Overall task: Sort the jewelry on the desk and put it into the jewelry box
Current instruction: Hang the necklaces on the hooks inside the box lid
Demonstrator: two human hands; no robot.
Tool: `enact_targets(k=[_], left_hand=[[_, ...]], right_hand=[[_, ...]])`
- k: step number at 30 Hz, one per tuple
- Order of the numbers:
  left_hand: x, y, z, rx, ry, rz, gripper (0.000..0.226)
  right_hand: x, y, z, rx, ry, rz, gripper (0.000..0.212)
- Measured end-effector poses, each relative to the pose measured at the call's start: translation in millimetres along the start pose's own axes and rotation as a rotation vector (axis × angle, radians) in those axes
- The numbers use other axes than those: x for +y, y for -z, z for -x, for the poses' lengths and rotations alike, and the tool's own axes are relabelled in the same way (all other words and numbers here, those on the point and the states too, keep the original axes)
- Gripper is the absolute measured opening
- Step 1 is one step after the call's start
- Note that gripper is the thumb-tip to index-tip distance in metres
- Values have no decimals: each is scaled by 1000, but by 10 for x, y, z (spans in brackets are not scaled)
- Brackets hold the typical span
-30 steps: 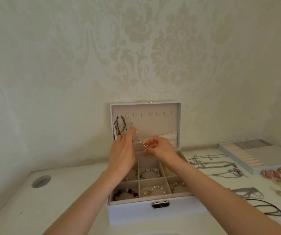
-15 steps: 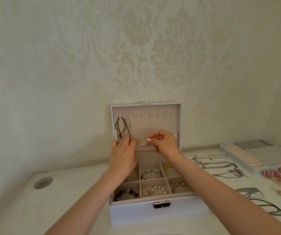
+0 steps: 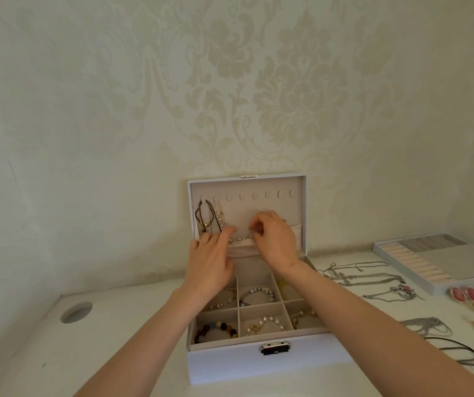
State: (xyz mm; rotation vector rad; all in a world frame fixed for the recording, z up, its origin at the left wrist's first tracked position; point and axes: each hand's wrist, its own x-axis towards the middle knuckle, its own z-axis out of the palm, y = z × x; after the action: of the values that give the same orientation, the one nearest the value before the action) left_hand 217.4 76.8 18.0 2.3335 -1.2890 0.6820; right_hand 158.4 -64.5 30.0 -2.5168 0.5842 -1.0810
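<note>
As a bead necklace (image 3: pixel 237 240) hangs from the second hook in the raised lid (image 3: pixel 298 196) of the jewelry box (image 3: pixel 258 365), near the back edge of the desk (image 3: pixel 115 339), both hands work at the lid's pocket (image 3: pixel 244 249); the left hand (image 3: pixel 210 265) lays straight, close-set fingers against the pocket's rim, while the right hand (image 3: pixel 274 242) curls, thumb and forefinger apparently pinching the strand's slack. The step looks like tucking that slack away; the next move likely calls for holding the rim open while the beads are fed in, then reaching for the loose pieces along the desk's right edge. Counted: eight hooks (image 3: pixel 254 196), two in use, the first bearing a dark cord necklace (image 3: pixel 202 216); six compartments, each seemingly holding one piece; at least three tangled silver chains (image 3: pixel 364 277); two pink earrings (image 3: pixel 463 293); one black cord (image 3: pixel 459 349); one ring tray (image 3: pixel 459 262) at the back right corner.
</note>
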Motion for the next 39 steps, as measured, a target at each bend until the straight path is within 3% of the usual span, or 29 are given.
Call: enact_targets(k=[3, 9, 18, 24, 30, 39], left_hand=[[-37, -11, 54, 21, -27, 40, 52], [-60, -51, 64, 38, -43, 4, 43], [86, -21, -44, -15, 62, -208, 38], [61, -17, -72, 83, 59, -241, 30], [95, -35, -51, 107, 19, -153, 26], [520, -115, -5, -6, -204, 83, 32]], right_hand=[[21, 26, -2, -13, 3, 15, 9], [39, 49, 89, -104, 58, 0, 23], [84, 128, 121, -141, 157, 13, 26], [129, 167, 92, -166, 107, -27, 31], [205, 188, 164, -153, 62, -83, 30], [566, 530, 260, 27, -47, -99, 20]])
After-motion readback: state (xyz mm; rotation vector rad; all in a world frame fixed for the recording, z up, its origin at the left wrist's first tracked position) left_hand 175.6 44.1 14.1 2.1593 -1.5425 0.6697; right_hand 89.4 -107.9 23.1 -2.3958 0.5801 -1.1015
